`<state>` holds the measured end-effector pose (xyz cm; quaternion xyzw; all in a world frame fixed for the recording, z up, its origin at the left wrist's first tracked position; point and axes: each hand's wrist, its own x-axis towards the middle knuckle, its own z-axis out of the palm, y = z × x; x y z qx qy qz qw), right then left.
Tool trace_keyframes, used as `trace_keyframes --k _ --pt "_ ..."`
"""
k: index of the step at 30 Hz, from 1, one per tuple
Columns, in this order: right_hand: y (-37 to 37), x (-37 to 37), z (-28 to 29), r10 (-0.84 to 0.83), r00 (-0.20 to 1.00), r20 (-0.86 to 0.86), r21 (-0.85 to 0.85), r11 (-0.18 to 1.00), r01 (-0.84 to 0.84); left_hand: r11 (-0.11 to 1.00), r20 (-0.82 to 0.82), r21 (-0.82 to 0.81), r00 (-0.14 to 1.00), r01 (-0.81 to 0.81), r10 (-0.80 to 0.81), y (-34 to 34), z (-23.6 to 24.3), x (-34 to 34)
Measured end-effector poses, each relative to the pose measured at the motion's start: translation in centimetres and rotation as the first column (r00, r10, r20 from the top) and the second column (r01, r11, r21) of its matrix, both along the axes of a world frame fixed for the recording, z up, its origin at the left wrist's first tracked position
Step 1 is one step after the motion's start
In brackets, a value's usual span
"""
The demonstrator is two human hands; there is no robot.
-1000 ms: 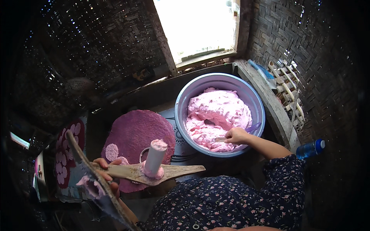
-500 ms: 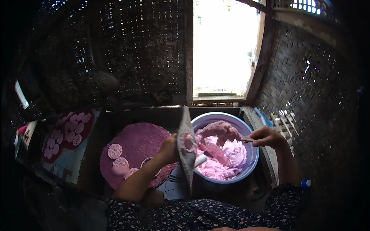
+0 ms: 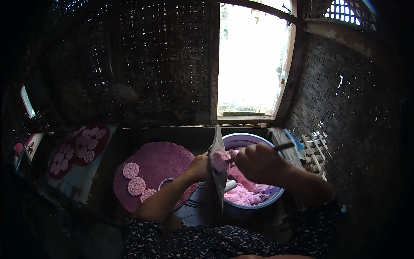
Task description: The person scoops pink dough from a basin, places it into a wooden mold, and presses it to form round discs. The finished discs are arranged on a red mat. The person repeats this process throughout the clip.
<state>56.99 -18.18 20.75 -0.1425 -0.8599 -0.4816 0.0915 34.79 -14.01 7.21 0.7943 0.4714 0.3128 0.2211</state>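
My left hand (image 3: pixel 199 167) is closed around a thin, flat board (image 3: pixel 219 186), held upright and seen nearly edge-on. On the board's right face sits a lump of pink paste (image 3: pixel 220 160). My right hand (image 3: pixel 261 162) grips a wooden spatula (image 3: pixel 284 146), its handle sticking out to the right and its blade end against that paste. Beneath it stands a blue-grey basin (image 3: pixel 279 193) of pink paste (image 3: pixel 243 196). A white cylinder-like piece (image 3: pixel 230 185) and a purple utensil (image 3: pixel 271 190) show in the basin. My left forearm partly covers a pale ring (image 3: pixel 161 184).
Left of the basin lies a round, reddish-purple mat (image 3: pixel 159 162) with several pink textured discs (image 3: pixel 136 186). Farther left, more discs (image 3: pixel 86 141) lie on dark red rounds. Woven walls (image 3: pixel 345 99) surround a bright window opening (image 3: pixel 252 60); a slatted rack (image 3: pixel 315 151) stands at right.
My right hand has moved left from the basin's right rim, bringing the spatula to the board. More pink paste now shows on the board. My left hand still holds the board up.
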Motion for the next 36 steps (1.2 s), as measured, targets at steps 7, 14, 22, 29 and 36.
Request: trace_keyframes --k 7,14,22,29,36 --pt "-0.2 2.9 0.2 -0.023 0.963 -0.267 -0.197 0.980 -0.031 0.993 0.134 -0.076 0.985 -0.094 0.104 0.6 -0.7 -2.6" --pt "1.3 6.4 1.2 -0.229 0.899 -0.374 -0.425 0.904 0.054 0.993 0.232 -0.096 0.968 -0.072 0.093 0.9 -1.2 -4.0" --pt "2.0 5.4 1.5 -0.245 0.942 -0.230 -0.571 0.817 0.073 0.986 -0.040 0.060 0.986 -0.157 0.159 0.0 -0.8 -1.8" --pt "1.2 -0.1 -1.8 -0.095 0.963 -0.251 -0.332 0.943 0.007 0.986 0.000 -0.088 0.990 -0.142 0.143 -0.2 -0.3 -0.8" --pt "-0.2 1.2 0.5 0.053 0.972 -0.230 -0.049 0.997 -0.066 0.984 0.301 -0.171 0.954 0.051 0.003 2.0 -1.6 -3.8"
